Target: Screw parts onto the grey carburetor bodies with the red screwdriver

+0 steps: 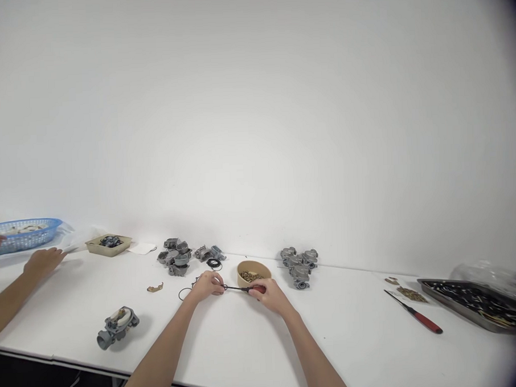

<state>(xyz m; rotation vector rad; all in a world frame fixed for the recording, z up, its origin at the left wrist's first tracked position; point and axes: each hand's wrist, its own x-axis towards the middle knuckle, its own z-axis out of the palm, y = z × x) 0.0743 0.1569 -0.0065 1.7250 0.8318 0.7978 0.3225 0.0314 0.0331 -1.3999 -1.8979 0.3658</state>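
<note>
My right hand (267, 296) is closed around the red handle of a screwdriver (237, 288), its dark shaft pointing left. At the shaft's tip, the fingers of my left hand (208, 286) are pinched together; what they hold is too small to make out. A thin black rubber ring (181, 296) shows just left of that hand, partly hidden by it. Behind my hands stands a round tan bowl (253, 264) with small brass-coloured parts inside. More black rings (214, 264) lie on the table behind my left hand.
Grey metal carburetor bodies form groups at back left (175, 257) and back right (299, 266). One carburetor (117, 326) lies front left, near a brass bracket (155, 287). Another screwdriver (421, 318) and a metal tray (442, 308) are right. Another person's hands (42, 263) reach in near a blue basket (25, 243).
</note>
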